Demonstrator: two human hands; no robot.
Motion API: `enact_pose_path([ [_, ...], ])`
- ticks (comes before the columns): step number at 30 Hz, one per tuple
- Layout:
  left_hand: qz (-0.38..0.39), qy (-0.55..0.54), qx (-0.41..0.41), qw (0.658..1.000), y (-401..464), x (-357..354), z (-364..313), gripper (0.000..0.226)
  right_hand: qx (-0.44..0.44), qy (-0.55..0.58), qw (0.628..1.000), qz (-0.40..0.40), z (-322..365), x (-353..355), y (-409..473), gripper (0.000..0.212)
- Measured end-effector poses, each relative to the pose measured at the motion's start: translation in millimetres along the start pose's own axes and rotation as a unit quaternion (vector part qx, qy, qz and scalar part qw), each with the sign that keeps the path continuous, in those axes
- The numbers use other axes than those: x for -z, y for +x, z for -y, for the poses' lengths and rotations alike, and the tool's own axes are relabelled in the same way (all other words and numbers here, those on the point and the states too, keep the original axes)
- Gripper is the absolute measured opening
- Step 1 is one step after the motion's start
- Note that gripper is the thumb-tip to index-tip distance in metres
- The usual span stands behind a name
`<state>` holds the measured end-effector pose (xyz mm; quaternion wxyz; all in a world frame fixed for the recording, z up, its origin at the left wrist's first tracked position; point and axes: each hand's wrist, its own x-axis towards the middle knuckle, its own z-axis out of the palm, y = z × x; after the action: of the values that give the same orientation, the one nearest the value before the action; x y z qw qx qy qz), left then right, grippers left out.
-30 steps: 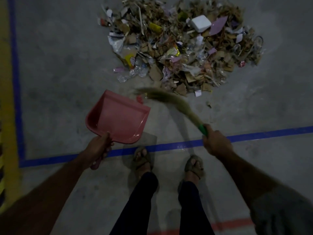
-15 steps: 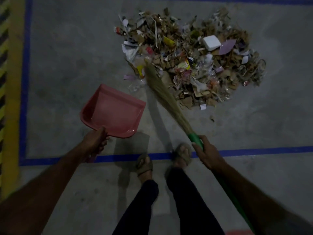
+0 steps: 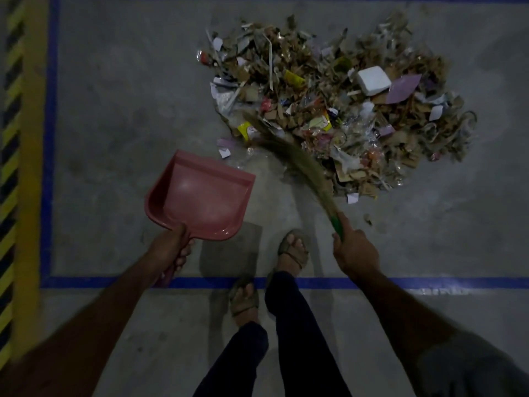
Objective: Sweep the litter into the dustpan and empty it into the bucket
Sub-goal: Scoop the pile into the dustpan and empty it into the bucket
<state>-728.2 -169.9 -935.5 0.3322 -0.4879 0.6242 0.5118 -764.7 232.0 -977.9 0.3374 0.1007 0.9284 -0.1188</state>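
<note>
Two tools ready: pink plastic dustpan (image 3: 200,196) gripped by left hand (image 3: 171,249), held above grey concrete floor (image 3: 114,110); green-handled grass broom (image 3: 297,164) clasped in right hand (image 3: 355,253), bristle tips on near edge of mixed cardboard-and-paper litter heap (image 3: 343,110). Best next: lower dustpan lip flat beside heap, then pull short strokes toward it. No bucket in view.

A pink plastic dustpan (image 3: 200,197) is held off the floor by its handle, tilted, its open mouth facing the litter (image 3: 343,110) and nothing visible inside. The litter is a broad heap of cardboard scraps, paper, wrappers and a white block. The broom (image 3: 297,164), straw-bristled with a green handle, lies slanted, its tip on the heap's near left edge.
</note>
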Motion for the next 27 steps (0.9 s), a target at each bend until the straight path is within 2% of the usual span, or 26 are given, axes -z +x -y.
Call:
enact_pose_path([
  [4,0.011,0.001,-0.016,1.000,2,-13,-20,0.051,0.051,-0.007,0.997,-0.065,-30,33,-3,0.062],
  [9,0.016,0.008,-0.018,1.000,7,-17,-43,0.053,0.120,0.063,0.990,-0.036,-28,52,-9,0.060],
  [14,0.011,0.012,-0.018,1.000,19,-4,-59,0.051,0.134,0.116,0.984,-0.005,9,42,-7,0.061],
  [18,0.001,0.028,-0.011,1.000,31,15,-57,0.048,0.124,0.038,0.990,0.047,37,18,6,0.060],
  [21,0.002,0.054,0.002,0.999,36,34,-57,0.047,0.067,-0.002,0.996,0.053,53,10,13,0.059],
  [24,0.005,0.058,0.009,0.998,39,63,-55,0.047,0.023,0.052,0.998,0.019,60,5,6,0.060],
  [27,0.016,0.062,0.007,0.998,45,92,-60,0.048,0.052,0.088,0.995,0.003,73,4,-19,0.062],
])
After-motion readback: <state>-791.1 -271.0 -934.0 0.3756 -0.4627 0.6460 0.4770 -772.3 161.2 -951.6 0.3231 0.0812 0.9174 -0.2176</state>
